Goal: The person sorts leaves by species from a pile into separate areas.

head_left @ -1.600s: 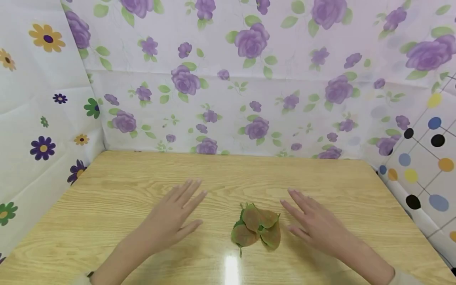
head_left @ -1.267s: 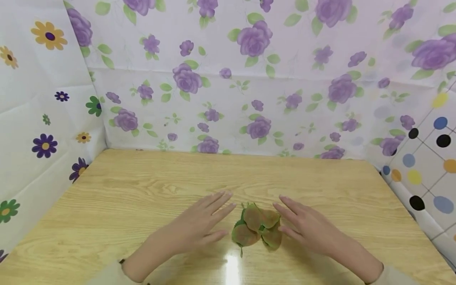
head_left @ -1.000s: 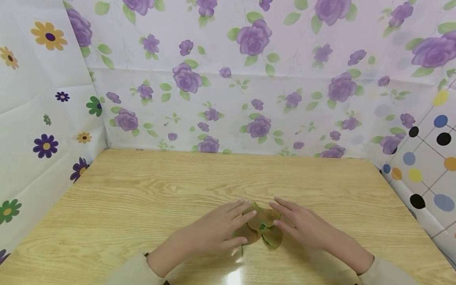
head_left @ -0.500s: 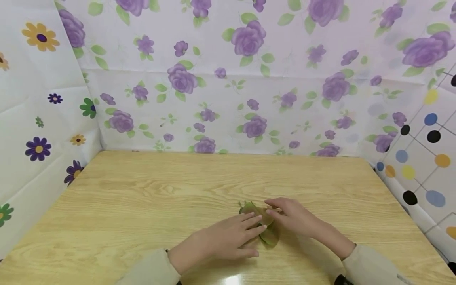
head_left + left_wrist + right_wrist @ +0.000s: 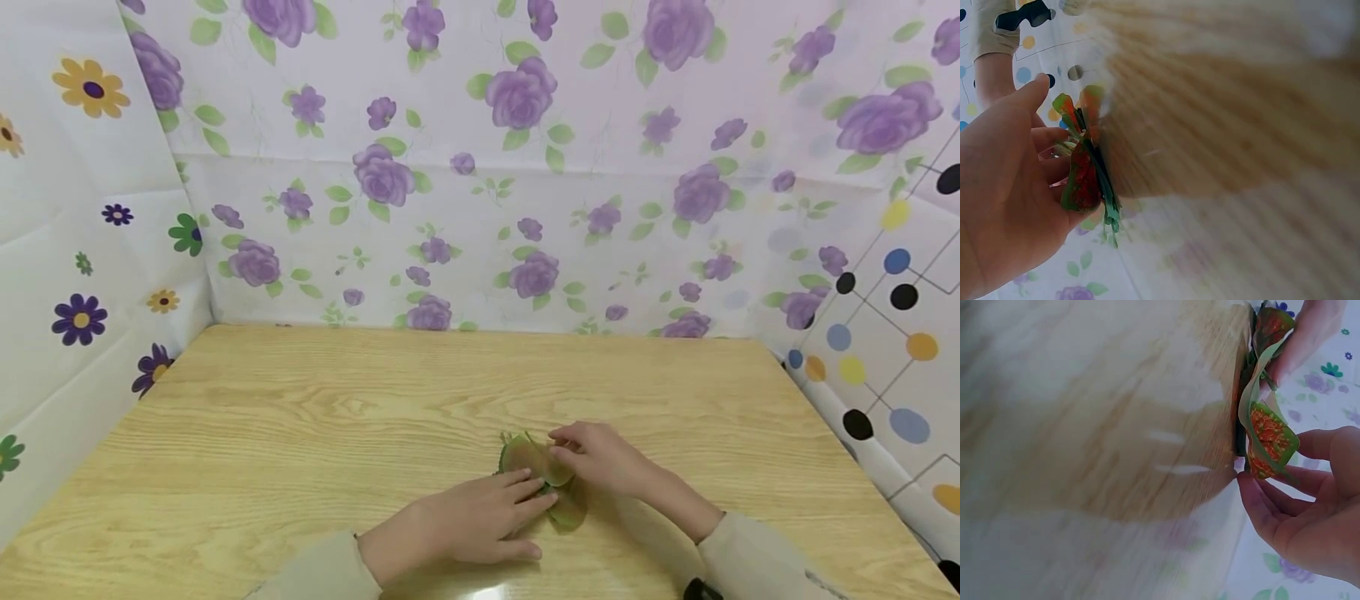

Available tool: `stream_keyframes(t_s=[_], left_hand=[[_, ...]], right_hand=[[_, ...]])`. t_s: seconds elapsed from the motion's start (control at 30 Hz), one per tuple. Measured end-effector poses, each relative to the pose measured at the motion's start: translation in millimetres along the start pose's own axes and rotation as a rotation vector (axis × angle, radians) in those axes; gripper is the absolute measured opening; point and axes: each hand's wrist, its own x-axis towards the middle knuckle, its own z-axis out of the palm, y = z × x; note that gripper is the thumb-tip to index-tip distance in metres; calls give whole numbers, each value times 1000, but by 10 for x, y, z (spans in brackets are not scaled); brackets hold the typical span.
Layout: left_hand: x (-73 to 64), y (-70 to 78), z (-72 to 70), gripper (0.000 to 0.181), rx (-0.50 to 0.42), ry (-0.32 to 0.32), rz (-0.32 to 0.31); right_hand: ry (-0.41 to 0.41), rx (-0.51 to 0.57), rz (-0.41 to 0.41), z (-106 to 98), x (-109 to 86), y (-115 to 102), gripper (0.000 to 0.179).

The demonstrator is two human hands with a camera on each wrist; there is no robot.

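Note:
A small bunch of overlapping leaves (image 5: 521, 455), green with reddish-brown middles, lies on the wooden table. My left hand (image 5: 480, 518) rests across the near left part of the bunch with fingers extended, hiding some of it. At the bunch's right side, my right hand (image 5: 603, 458) pinches one leaf (image 5: 1272, 440) between thumb and fingers; in the right wrist view this leaf is raised and bent away from the tabletop. Another leaf (image 5: 567, 510) lies below it, near my left fingertips. Seen from the left wrist, a red-and-green leaf (image 5: 1083, 181) stands beside my left fingers.
The wood-grain table (image 5: 300, 400) spreads out around the leaves. A purple-flowered cloth (image 5: 465, 217) hangs along the back edge, a daisy-print cloth (image 5: 45, 225) at the left and a dotted cloth (image 5: 900, 375) at the right.
Both hands have moved inward to the leaves. My left hand has come to rest on the bunch, and my right has curled its fingers and taken hold of a leaf on the right.

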Motion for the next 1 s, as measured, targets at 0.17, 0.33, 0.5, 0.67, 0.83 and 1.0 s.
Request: stream_keyframes(t_s=[0.17,0.33,0.5,0.67,0.83,1.0], left_hand=[[-5,4,5,65,6,9,4],[-3,9,21,65,24,24,18],[-13,6,26,64,24,26,18],[-26,0,27,62,48,31,30],[-32,-3,27,61,58,38,35],[-24,-1,15,60,54,33,37]], right_hand=[[34,-22,1,6,46,20,29],[77,-57,21,29,82,33,25],[81,-75,20,39,107,31,27],[80,-35,38,31,124,23,30],[92,36,74,26,133,36,26],[129,54,105,-2,130,63,15]])
